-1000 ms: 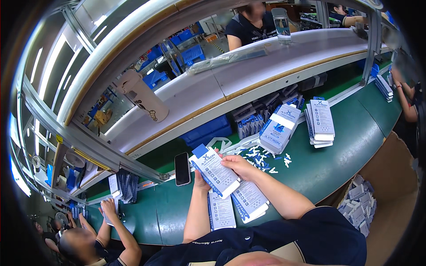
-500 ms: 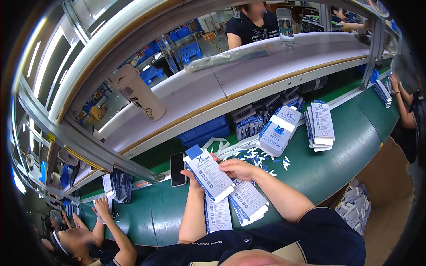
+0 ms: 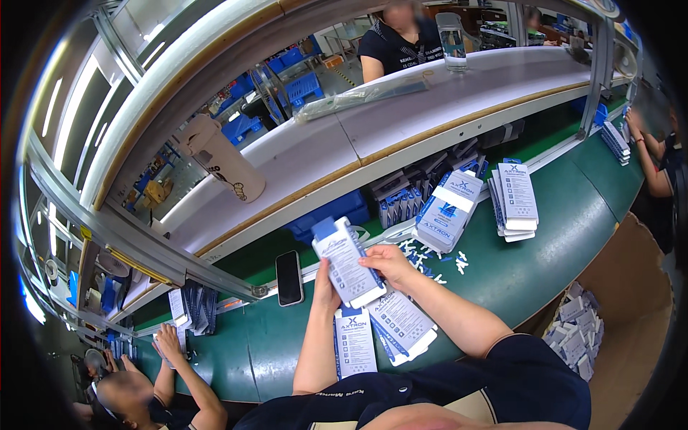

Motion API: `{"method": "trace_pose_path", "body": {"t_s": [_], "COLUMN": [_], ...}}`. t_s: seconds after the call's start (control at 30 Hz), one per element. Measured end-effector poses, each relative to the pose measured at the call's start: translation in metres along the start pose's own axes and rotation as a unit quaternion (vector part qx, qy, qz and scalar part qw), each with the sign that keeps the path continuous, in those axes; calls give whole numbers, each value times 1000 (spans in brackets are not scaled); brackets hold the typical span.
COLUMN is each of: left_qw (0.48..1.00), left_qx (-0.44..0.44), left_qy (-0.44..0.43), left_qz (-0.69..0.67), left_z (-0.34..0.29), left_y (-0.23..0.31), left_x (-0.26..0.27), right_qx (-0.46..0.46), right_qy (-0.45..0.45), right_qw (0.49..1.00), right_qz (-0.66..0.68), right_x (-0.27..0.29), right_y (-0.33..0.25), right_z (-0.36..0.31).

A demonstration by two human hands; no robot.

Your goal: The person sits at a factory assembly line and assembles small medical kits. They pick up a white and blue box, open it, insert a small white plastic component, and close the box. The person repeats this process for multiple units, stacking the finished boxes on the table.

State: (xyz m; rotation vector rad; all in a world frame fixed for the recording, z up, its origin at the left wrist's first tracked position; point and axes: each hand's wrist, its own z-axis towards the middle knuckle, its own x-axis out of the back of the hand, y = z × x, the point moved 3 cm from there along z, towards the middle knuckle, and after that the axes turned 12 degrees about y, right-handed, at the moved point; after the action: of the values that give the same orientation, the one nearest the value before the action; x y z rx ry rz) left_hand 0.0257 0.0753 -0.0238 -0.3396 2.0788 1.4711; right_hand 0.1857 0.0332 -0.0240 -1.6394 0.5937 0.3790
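Observation:
Between my two hands is a flat white-and-blue carton (image 3: 349, 271) with a blue tab at its top, raised above the green bench and slightly blurred. My left hand (image 3: 327, 290) grips its left edge. On the right edge, my right hand (image 3: 388, 264) is closed with the thumb across the printed face. I cannot tell whether it is one carton or several pressed together. Below it, near my body, a similar carton (image 3: 354, 349) lies on the left, and a fanned stack of cartons (image 3: 403, 322) rests beside it under my right forearm.
Small white and blue scraps (image 3: 428, 266) lie scattered beyond my right hand. A banded carton bundle (image 3: 448, 208) and another carton stack (image 3: 517, 195) stand behind. A phone (image 3: 289, 278) lies left. A large cardboard box (image 3: 631, 283) with white pieces stands right. Co-workers sit both sides.
The carton has moved a little right and turned more upright. My left hand has shifted to its left edge; my right hand still holds the right edge.

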Motion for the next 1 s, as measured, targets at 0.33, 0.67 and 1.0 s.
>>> {"method": "trace_pose_path", "body": {"t_s": [0.33,0.67,1.0], "left_qw": [987,988,992], "left_qx": [-43,-43,-25], "left_qy": [6,-1,43], "left_qz": [156,146,113], "left_z": [2,-4,-4], "left_y": [-5,-5,-1], "left_x": [4,0,-5], "right_qx": [65,76,35], "right_qy": [17,-58,-97], "right_qw": [992,985,970], "right_qz": [-109,-142,-219], "right_x": [9,2,-1], "right_y": [-9,7,1], "right_z": [6,7,0]}}
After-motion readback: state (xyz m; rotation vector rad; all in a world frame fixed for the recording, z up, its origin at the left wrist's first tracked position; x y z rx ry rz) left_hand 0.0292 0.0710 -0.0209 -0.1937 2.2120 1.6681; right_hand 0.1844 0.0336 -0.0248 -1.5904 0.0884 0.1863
